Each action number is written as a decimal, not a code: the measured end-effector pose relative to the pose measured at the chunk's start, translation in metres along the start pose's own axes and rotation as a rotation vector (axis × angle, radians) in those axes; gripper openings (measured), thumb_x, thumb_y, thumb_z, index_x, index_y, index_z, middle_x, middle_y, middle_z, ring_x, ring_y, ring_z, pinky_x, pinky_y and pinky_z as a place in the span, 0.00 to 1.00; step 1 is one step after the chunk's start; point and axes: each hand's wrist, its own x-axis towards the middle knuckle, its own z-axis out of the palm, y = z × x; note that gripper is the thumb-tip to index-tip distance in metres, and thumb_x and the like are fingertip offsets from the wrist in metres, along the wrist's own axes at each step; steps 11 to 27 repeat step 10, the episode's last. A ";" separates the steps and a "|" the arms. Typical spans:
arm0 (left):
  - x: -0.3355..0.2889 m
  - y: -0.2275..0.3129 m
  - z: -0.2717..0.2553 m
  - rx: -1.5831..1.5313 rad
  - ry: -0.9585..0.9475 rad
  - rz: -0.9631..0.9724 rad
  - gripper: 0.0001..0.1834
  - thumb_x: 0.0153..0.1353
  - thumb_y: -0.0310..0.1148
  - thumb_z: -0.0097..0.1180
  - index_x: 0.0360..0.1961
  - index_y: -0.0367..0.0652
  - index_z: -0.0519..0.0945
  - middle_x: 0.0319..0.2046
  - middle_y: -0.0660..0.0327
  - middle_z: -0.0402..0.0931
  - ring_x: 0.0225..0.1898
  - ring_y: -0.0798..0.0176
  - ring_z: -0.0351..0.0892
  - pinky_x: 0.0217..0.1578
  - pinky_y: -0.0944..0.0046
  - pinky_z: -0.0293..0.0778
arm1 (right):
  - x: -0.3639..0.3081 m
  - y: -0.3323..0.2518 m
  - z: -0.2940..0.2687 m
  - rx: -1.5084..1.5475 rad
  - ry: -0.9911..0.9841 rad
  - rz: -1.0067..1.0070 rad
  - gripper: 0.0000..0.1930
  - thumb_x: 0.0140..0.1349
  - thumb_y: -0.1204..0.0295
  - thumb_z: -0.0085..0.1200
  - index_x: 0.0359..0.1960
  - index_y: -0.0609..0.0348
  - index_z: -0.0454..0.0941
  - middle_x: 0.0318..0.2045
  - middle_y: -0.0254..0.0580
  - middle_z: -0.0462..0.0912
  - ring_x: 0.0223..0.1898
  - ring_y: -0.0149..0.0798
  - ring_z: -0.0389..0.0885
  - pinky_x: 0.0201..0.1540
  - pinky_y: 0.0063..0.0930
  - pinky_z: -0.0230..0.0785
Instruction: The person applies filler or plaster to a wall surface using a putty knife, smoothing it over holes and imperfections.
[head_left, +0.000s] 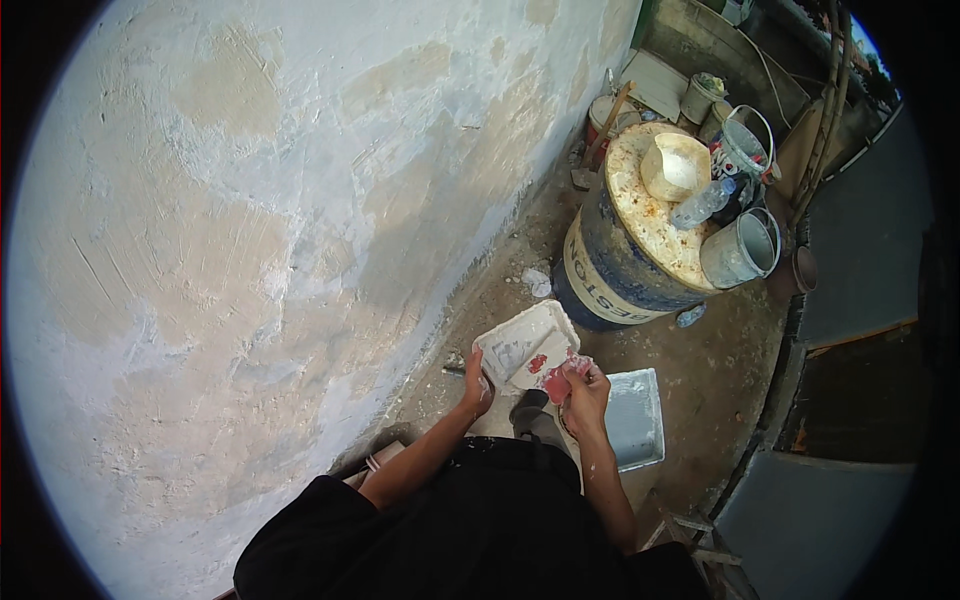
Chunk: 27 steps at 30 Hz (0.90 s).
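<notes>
My left hand [479, 384] is closed on the left edge of a white rectangular tray [527, 318], which is tilted and smeared inside with pale filler. My right hand [586, 402] pinches a flat red putty spreader [562, 384] streaked with white, over the tray's near right corner. A small red patch shows inside the tray beside the spreader. Part of the spreader is hidden by my fingers. Just right of my right hand, a second tray [637, 418] holding a grey-white layer lies below. My shoe [530, 402] shows under the white tray.
A patchy plastered wall [300, 200] rises along the left. Ahead to the right stands a big blue drum [590, 285], bearing a cut plastic container [675, 168], a clear bottle [703, 203] and a bucket [740, 250]. More buckets and poles stand behind it. A wooden frame [705, 545] is at lower right.
</notes>
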 end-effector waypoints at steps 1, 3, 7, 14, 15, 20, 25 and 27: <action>0.005 -0.006 0.013 -0.006 -0.017 -0.008 0.24 0.68 0.47 0.40 0.56 0.41 0.67 0.53 0.56 0.71 0.56 0.58 0.71 0.59 0.55 0.63 | 0.008 -0.009 -0.002 -0.004 0.001 0.002 0.10 0.59 0.81 0.52 0.43 0.69 0.73 0.35 0.43 0.80 0.33 0.33 0.81 0.36 0.26 0.76; 0.019 -0.013 0.038 -0.068 -0.032 -0.076 0.25 0.68 0.48 0.38 0.57 0.41 0.66 0.55 0.56 0.70 0.57 0.56 0.70 0.59 0.54 0.63 | 0.020 -0.024 -0.006 -0.113 0.013 0.071 0.10 0.59 0.79 0.54 0.41 0.67 0.74 0.34 0.42 0.80 0.31 0.31 0.80 0.31 0.25 0.76; 0.043 -0.030 0.075 -0.106 -0.061 -0.098 0.28 0.68 0.51 0.35 0.60 0.42 0.65 0.57 0.56 0.69 0.58 0.54 0.69 0.60 0.53 0.63 | 0.055 -0.038 -0.039 -0.496 -0.045 0.009 0.12 0.58 0.75 0.57 0.42 0.67 0.73 0.31 0.42 0.80 0.29 0.32 0.81 0.28 0.27 0.79; 0.070 -0.040 0.092 -0.039 -0.029 -0.104 0.31 0.67 0.54 0.34 0.62 0.44 0.62 0.58 0.55 0.67 0.59 0.53 0.68 0.60 0.52 0.62 | 0.072 -0.071 -0.046 -0.403 -0.070 0.194 0.14 0.59 0.73 0.57 0.43 0.67 0.73 0.31 0.44 0.81 0.28 0.34 0.81 0.26 0.27 0.79; 0.070 -0.040 0.092 -0.039 -0.029 -0.104 0.31 0.67 0.54 0.34 0.62 0.44 0.62 0.58 0.55 0.67 0.59 0.53 0.68 0.60 0.52 0.62 | 0.072 -0.071 -0.046 -0.403 -0.070 0.194 0.14 0.59 0.73 0.57 0.43 0.67 0.73 0.31 0.44 0.81 0.28 0.34 0.81 0.26 0.27 0.79; 0.070 -0.040 0.092 -0.039 -0.029 -0.104 0.31 0.67 0.54 0.34 0.62 0.44 0.62 0.58 0.55 0.67 0.59 0.53 0.68 0.60 0.52 0.62 | 0.072 -0.071 -0.046 -0.403 -0.070 0.194 0.14 0.59 0.73 0.57 0.43 0.67 0.73 0.31 0.44 0.81 0.28 0.34 0.81 0.26 0.27 0.79; 0.070 -0.040 0.092 -0.039 -0.029 -0.104 0.31 0.67 0.54 0.34 0.62 0.44 0.62 0.58 0.55 0.67 0.59 0.53 0.68 0.60 0.52 0.62 | 0.072 -0.071 -0.046 -0.403 -0.070 0.194 0.14 0.59 0.73 0.57 0.43 0.67 0.73 0.31 0.44 0.81 0.28 0.34 0.81 0.26 0.27 0.79; 0.070 -0.040 0.092 -0.039 -0.029 -0.104 0.31 0.67 0.54 0.34 0.62 0.44 0.62 0.58 0.55 0.67 0.59 0.53 0.68 0.60 0.52 0.62 | 0.072 -0.071 -0.046 -0.403 -0.070 0.194 0.14 0.59 0.73 0.57 0.43 0.67 0.73 0.31 0.44 0.81 0.28 0.34 0.81 0.26 0.27 0.79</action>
